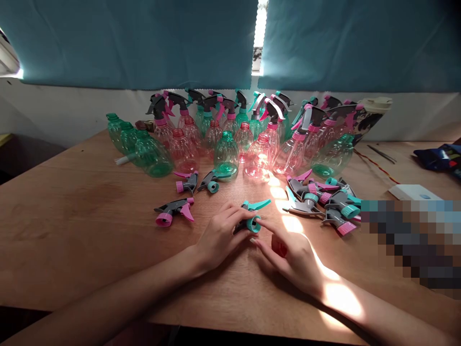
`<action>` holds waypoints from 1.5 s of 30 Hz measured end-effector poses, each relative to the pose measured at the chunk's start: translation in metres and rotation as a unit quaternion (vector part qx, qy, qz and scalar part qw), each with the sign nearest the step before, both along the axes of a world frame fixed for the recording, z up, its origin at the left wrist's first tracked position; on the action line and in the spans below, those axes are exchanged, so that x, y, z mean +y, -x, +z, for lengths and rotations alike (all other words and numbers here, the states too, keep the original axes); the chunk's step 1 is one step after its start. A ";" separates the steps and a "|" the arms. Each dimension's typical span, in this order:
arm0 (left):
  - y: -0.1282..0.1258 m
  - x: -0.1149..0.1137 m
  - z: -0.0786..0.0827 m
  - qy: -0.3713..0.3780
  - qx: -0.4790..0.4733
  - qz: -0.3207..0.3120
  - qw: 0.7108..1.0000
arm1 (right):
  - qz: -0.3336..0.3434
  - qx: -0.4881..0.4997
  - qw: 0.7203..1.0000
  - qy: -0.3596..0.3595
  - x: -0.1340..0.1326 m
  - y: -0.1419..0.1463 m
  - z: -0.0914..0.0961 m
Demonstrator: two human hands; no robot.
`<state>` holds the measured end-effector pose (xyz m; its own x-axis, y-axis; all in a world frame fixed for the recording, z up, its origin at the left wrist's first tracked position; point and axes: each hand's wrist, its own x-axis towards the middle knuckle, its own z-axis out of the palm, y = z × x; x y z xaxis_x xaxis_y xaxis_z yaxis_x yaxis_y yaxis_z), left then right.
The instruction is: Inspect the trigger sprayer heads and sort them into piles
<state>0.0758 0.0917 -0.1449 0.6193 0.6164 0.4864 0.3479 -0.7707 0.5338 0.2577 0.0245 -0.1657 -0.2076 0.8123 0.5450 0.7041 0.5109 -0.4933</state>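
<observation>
My left hand (221, 233) is closed on a grey spray trigger head with a teal lever and a teal screw collar (254, 224), held low over the wooden table (108, 269). The collar's open end faces me. At its right rim, the index fingertip of my right hand (295, 257) touches the collar, with the thumb tip just below. The other right fingers are curled in, and a reddish patch shows among them; I cannot tell what it is. Left of my hands lie a pink-collared trigger head (175, 211), another pink one (188, 182) and a teal one (210, 181).
Several loose trigger heads (304, 204) are heaped at the right. Behind stand green bottles (226, 156) and pink bottles (183, 154), many topped with trigger heads. A white box (414, 192) and a lidded cup (370, 117) are at the right, below blue curtains (144, 43).
</observation>
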 end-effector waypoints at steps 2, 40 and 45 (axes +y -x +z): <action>0.000 0.000 0.000 0.000 0.001 -0.002 1.000 | 0.008 0.022 0.999 0.030 0.001 0.001 0.001; -0.004 -0.001 -0.002 0.015 0.027 -0.018 0.999 | 0.041 0.117 0.972 0.201 0.008 -0.006 -0.001; -0.004 -0.001 -0.003 0.010 0.033 -0.021 0.999 | 0.035 0.119 0.972 0.197 0.009 -0.009 0.002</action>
